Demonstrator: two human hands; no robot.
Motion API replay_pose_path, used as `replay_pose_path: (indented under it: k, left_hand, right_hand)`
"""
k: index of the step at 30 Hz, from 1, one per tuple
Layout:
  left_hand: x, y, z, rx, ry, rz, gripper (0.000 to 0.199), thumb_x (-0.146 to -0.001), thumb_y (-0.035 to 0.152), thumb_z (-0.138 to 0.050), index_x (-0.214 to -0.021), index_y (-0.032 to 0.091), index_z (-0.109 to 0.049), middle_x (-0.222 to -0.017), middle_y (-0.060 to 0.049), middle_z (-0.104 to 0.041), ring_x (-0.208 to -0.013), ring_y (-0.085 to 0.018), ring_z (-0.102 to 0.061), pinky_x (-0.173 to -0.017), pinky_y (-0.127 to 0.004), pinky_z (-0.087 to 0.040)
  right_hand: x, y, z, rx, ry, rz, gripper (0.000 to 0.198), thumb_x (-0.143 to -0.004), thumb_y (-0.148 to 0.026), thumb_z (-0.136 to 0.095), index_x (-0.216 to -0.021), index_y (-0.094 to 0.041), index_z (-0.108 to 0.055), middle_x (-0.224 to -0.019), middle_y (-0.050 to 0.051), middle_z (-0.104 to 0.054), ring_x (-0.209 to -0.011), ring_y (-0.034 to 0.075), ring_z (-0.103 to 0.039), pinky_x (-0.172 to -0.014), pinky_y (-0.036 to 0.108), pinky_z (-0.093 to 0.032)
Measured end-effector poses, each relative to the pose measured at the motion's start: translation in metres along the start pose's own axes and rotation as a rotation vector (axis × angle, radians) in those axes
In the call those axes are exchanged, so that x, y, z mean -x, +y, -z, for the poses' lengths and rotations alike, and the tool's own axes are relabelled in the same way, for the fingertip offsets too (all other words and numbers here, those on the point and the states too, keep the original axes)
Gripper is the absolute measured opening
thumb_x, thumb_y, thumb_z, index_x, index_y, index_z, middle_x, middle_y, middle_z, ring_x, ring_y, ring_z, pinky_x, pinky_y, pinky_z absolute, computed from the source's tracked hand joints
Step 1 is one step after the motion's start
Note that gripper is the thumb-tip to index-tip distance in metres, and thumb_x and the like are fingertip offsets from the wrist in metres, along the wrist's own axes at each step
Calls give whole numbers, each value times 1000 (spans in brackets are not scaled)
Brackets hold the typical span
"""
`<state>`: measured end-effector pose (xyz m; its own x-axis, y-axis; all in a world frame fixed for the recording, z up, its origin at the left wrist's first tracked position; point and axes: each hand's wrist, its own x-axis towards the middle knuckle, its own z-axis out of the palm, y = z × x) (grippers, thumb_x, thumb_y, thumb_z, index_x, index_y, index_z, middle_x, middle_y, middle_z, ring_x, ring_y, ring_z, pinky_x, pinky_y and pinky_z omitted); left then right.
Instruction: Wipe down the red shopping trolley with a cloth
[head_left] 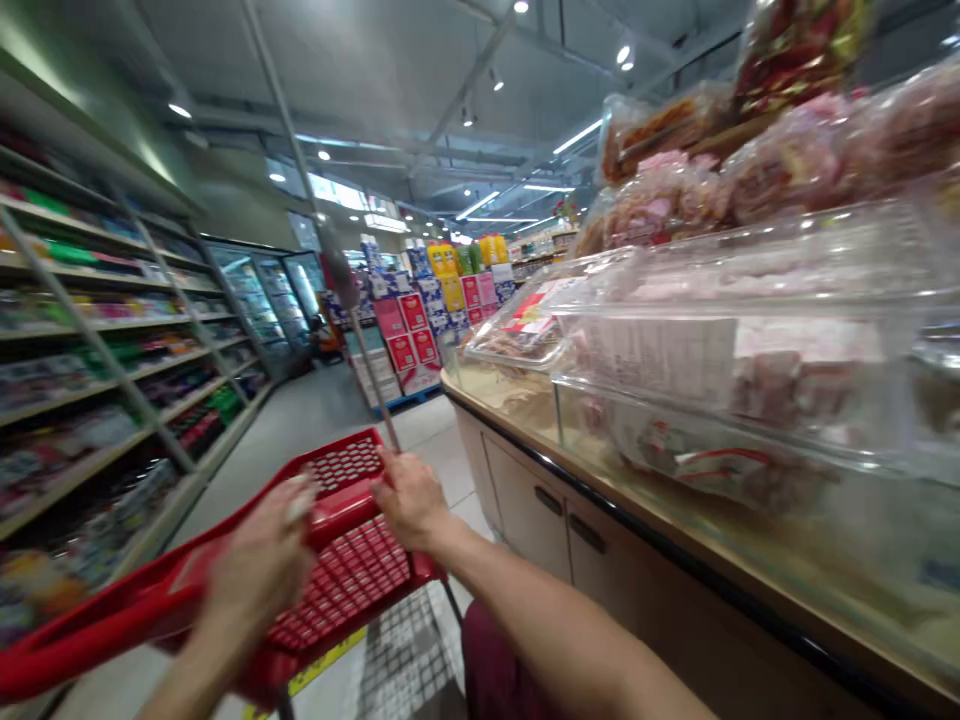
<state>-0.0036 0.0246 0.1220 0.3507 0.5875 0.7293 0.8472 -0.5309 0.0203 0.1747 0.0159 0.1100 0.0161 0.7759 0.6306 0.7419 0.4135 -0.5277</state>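
A red shopping cart with a mesh basket stands low in front of me, its long red bar reaching to the left edge. My right hand is closed around the cart's red bar, close to the foot of a thin grey pole. My left hand is over the bar on the left side, smeared by motion. A small pale spot shows at its fingers, too blurred to name. Whether the left fingers are wrapped round the bar, I cannot tell.
On the right runs a counter with glass edging, piled with clear plastic food boxes and bagged goods. Stocked shelves line the left. Stacked red cartons stand ahead beside the grey aisle floor.
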Motion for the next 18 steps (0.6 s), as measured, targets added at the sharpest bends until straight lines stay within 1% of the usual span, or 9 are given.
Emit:
replay_pose_path:
  k: [3, 6, 9, 11, 12, 14, 15, 16, 18]
  left_hand:
    - [-18, 25, -11, -39, -109, -162, 35, -80, 17, -32, -105, 12, -55, -113, -7, -58, -109, -20, -49, -95, -35, -39]
    - [-1, 8, -5, -48, -40, -221, 37, -81, 19, -32, -111, 16, -52, -122, -7, -52, -116, -19, -43, -98, -37, -36]
    - [20, -23, 14, -49, 124, -101, 37, -82, 23, -33, -114, 19, -50, -118, -6, -55, -114, -19, -45, -97, -40, -37]
    - [18, -20, 13, -50, 178, 12, 36, -82, 24, -32, -113, 19, -51, -113, -7, -58, -112, -20, -47, -95, -41, -39]
    - [12, -10, 7, -35, 126, 5, 36, -82, 24, -32, -113, 18, -50, -114, -7, -57, -112, -20, -47, -95, -41, -40]
    - [1, 17, -10, 8, -7, -140, 37, -81, 18, -32, -113, 15, -50, -118, -9, -55, -113, -19, -46, -95, -38, -40]
    - [-4, 26, -17, 12, -2, -177, 37, -81, 17, -32, -112, 13, -51, -117, -10, -55, -112, -20, -46, -95, -39, -40]
    - [-5, 29, -20, 14, -3, -221, 36, -81, 17, -34, -112, 14, -52, -117, -10, -55, -113, -20, -46, -95, -40, -40]
    - [1, 14, -14, 5, 16, -266, 36, -81, 17, -35, -113, 16, -51, -119, -9, -54, -115, -20, -44, -96, -41, -39]
  right_hand:
    - [0, 3, -1, -89, 7, -19, 48, -87, -39, -32, -128, -14, -36, -106, 10, -57, -100, 20, -50, -86, 34, -39]
    - [2, 6, 1, -168, 12, -20, 47, -89, -35, -28, -129, -11, -34, -104, 10, -58, -97, 19, -52, -85, 33, -39]
    - [7, 5, -1, -213, 40, -18, 47, -89, -35, -26, -129, -12, -34, -103, 9, -58, -95, 19, -52, -85, 32, -39]
    - [10, 2, -5, -218, 64, -14, 48, -89, -36, -27, -130, -13, -33, -103, 8, -58, -97, 19, -51, -86, 33, -38]
    - [10, 1, -7, -215, 71, -9, 48, -88, -36, -27, -130, -13, -33, -105, 9, -58, -98, 19, -50, -87, 33, -37]
    - [10, 1, -9, -206, 69, 5, 49, -88, -38, -26, -131, -14, -32, -110, 9, -56, -102, 20, -49, -88, 34, -37]
    - [10, 2, -9, -204, 62, 7, 49, -89, -38, -26, -131, -15, -31, -112, 10, -55, -103, 20, -49, -88, 35, -37]
    - [9, 3, -8, -207, 51, 5, 49, -89, -38, -25, -131, -15, -31, -112, 9, -56, -103, 20, -49, -87, 35, -37]
    - [7, 7, -3, -223, 26, -21, 48, -89, -38, -25, -132, -17, -30, -109, 8, -57, -100, 20, -52, -85, 34, -39]
